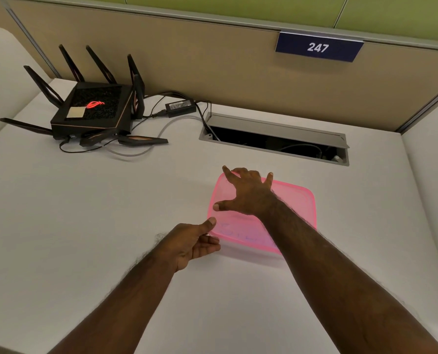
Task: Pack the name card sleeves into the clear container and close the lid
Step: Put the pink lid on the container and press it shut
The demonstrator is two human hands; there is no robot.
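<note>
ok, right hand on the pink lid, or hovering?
Touching. The head view shows the right hand spread flat on the lid, fingertips at its far edge and thumb pressed on top, with no gap visible.

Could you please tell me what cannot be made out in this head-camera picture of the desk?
1. Contents of the clear container under the translucent pink plastic lid: head view, the tinted lid and the right hand hide them; only faint blue marks show.
2. Whether the lid is snapped shut: rim covered by the right hand and the left hand.
3. Inside of the grey cable hatch: too dark.
4. Label on the black power adapter: too small.
</note>
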